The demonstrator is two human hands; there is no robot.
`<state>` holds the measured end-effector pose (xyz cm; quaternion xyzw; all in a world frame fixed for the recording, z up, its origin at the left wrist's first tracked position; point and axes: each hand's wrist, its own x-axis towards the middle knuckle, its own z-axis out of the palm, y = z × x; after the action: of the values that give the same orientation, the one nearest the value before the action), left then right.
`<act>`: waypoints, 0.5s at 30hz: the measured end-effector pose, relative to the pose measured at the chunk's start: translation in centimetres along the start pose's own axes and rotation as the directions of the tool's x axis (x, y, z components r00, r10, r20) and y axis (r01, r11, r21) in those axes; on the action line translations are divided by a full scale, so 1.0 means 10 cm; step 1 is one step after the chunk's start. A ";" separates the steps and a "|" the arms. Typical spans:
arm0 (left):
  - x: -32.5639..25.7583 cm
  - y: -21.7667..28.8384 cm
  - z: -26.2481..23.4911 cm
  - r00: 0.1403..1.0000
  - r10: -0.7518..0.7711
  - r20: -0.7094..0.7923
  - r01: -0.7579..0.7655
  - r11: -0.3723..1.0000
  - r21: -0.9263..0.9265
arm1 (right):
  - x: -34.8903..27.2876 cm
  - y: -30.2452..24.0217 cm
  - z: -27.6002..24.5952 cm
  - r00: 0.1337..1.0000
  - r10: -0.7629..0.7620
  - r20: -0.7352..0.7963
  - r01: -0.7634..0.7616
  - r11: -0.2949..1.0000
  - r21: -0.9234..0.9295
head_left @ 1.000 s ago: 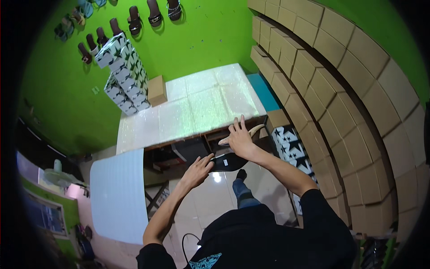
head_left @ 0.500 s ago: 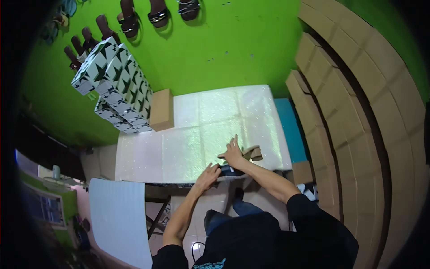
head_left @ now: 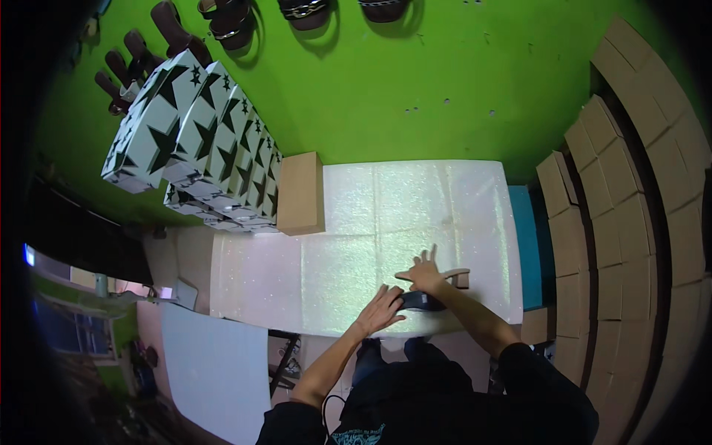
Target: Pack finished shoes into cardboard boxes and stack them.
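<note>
At the near side of the shiny white-covered table [head_left: 345,193] lies a black-soled sandal [head_left: 420,300], partly hidden under my right wrist. A tan heeled sandal [head_left: 461,279] shows just beyond it on the right, its front hidden behind my hand. My left hand [head_left: 380,310] is open, fingers stretched out, touching the left end of the black-soled sandal. Over the two pieces of footwear my right hand [head_left: 424,274] is open, with its fingers spread and pointing away from me. Whether its palm touches the footwear cannot be made out.
White boxes with black stars [head_left: 215,148] are stacked at the back left, beside a plain brown box [head_left: 300,194]. Brown cartons [head_left: 615,230] line the right side. Sandals [head_left: 305,13] hang on the green wall. A pale-blue board [head_left: 215,356] stands at the near left.
The view has shifted, with the table and wall appearing larger. My left hand has opened flatter, its fingers stretching along the sandal's end. The right hand stays spread over the footwear.
</note>
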<state>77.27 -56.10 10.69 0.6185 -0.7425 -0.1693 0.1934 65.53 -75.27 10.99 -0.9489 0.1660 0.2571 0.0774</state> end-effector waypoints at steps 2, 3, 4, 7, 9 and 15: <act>-0.05 -0.23 -0.28 0.908 -0.295 -0.298 0.305 0.952 -0.016 | 0.20 0.01 -0.34 0.985 0.164 0.051 -0.169 0.978 0.124; -0.10 -0.58 -0.34 0.743 -0.414 -0.526 0.473 0.881 -0.025 | 0.43 -0.10 -0.46 0.980 0.182 -0.086 -0.158 0.961 0.227; -0.17 -0.99 -0.44 0.509 -0.556 -0.656 0.613 0.770 -0.177 | 0.75 -0.29 -0.59 0.955 0.202 -0.219 -0.124 0.938 0.324; -0.32 -2.00 -0.86 0.085 -0.820 -0.565 0.792 0.400 -0.461 | 1.73 -1.01 -1.04 0.873 0.340 -0.350 -0.065 0.792 0.607; -0.08 -2.23 -0.99 0.048 -0.891 -0.451 0.771 0.320 -0.550 | 2.16 -1.20 -1.18 0.816 0.471 -0.334 -0.166 0.746 0.646; 0.10 -2.05 -0.89 0.241 -0.881 -0.406 0.549 0.469 -0.692 | 2.32 -1.03 -0.94 0.670 0.698 -0.252 -0.180 0.483 0.857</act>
<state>99.03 -60.79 8.43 0.8461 -0.1605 -0.1292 0.4916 92.40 -74.22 7.74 -0.7644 0.5259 -0.1286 0.3500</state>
